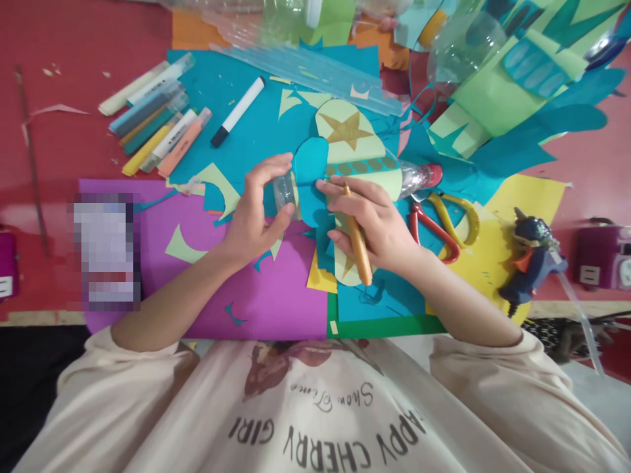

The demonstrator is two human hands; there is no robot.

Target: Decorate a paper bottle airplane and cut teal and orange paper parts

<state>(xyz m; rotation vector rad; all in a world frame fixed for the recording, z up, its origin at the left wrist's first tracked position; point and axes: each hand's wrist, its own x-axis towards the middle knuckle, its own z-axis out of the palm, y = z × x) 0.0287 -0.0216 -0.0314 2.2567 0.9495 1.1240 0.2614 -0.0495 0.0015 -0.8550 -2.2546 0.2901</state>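
Note:
My left hand (257,210) curls round the clear base of a plastic bottle (284,192) that lies on its side, its red cap (434,176) pointing right. The bottle is wrapped in pale green paper with a gold star (345,130) and teal paper wings (310,164). My right hand (374,226) rests on the paper-covered bottle and grips an orange-brown pencil (359,243), tip near the teal wing. Purple paper (276,289) and teal paper (231,98) lie underneath.
Several markers (152,118) and a white pen (239,110) lie at upper left. Red and yellow scissors (444,223) and a blue glue gun (532,259) sit to the right on yellow paper (537,197). More clear bottles (463,46) and paper cut-outs crowd the top.

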